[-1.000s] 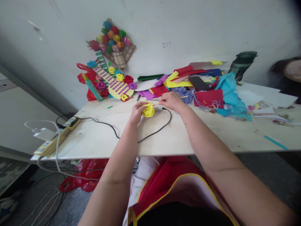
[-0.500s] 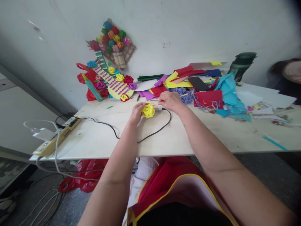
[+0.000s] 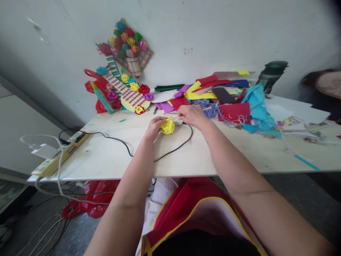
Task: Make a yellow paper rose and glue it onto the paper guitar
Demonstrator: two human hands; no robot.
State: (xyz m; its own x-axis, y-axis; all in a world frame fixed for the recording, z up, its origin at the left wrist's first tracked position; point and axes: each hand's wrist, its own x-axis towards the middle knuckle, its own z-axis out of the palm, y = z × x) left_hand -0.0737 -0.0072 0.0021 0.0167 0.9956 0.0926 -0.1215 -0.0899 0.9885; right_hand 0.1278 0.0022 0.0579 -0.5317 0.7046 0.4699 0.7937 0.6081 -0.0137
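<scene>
A yellow paper flower [image 3: 167, 127] is held above the middle of the table, its left side pinched by my left hand [image 3: 154, 127]. My right hand [image 3: 191, 114] grips a thin wooden stick [image 3: 174, 118], whose left end reaches the flower's top; whether it enters the petals cannot be made out. More of the stick shows beyond the right side of that hand. A black cable [image 3: 181, 145] curves over the table below both hands.
Behind lie coloured paper sheets [image 3: 205, 85], purple yarn [image 3: 207, 106] and a dark phone [image 3: 223, 95]. Flower-decorated crafts [image 3: 133, 96] lean at the back left. A power strip [image 3: 61, 154] lies left, a green bottle [image 3: 271, 76] back right.
The view has shifted slightly. The stick between my hands shows more clearly against the flower, and the flower appears slightly turned. Both hands keep their grip.
</scene>
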